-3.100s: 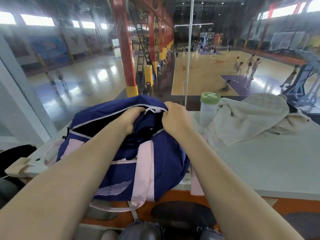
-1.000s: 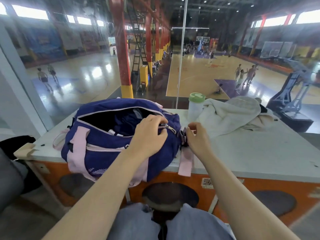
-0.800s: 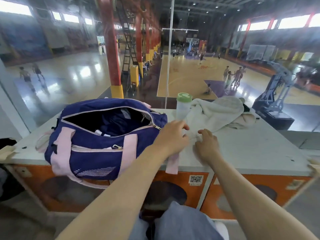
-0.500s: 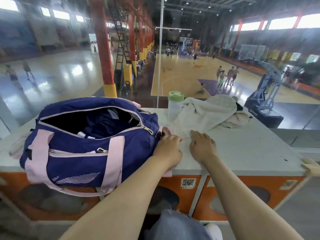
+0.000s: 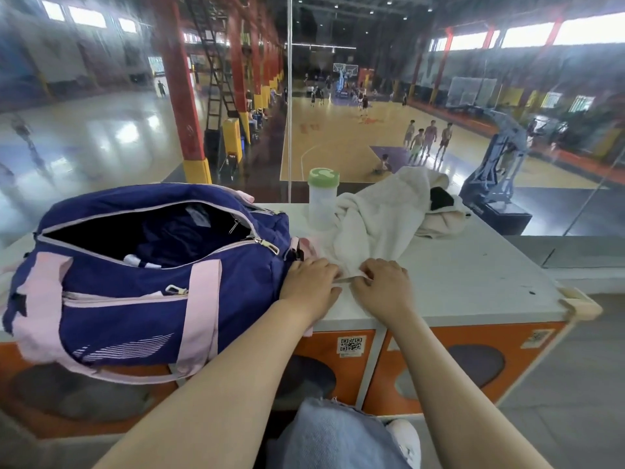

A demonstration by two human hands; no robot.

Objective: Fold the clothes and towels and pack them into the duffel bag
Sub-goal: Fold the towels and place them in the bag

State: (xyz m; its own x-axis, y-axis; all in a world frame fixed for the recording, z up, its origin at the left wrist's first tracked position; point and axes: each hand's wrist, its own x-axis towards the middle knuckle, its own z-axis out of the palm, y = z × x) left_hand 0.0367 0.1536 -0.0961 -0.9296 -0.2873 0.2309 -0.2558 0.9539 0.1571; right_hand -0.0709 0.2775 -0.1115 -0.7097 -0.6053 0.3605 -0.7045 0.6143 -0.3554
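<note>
Since the frame taken half a second ago, little is altered: both hands are kept at the near corner of the white towel (image 5: 378, 214), and the view is shifted slightly so that the duffel bag (image 5: 135, 265) is seen further right in the picture.

A denim-clad knee (image 5: 338, 438) is seen nearest the camera, below the two bare forearms. The left hand (image 5: 311, 282) is laid beside the right end of the duffel bag, with its fingers curled down onto the towel's near edge; its grip is closed on that edge. The right hand (image 5: 384, 286) is placed just beside it, and a thin fold of the towel edge is pinched between thumb and fingers. The two hands are nearly touching.

The duffel bag, navy with pink straps, is set on the left part of the pale surface (image 5: 473, 286), its top zip open and dark clothing visible inside. One pink handle is hung over the front edge, across the orange cabinet fronts (image 5: 436, 363), where a QR sticker (image 5: 351, 344) is fixed.

The towel is spread in a loose heap from the hands back toward the glass. A bottle with a green lid (image 5: 322, 198) is stood just left of the heap, touching it. A dark item (image 5: 441, 198) is partly buried at the far right of the heap; its nature cannot be told.

Beyond the glass, a basketball court (image 5: 338, 140) with players is seen.
</note>
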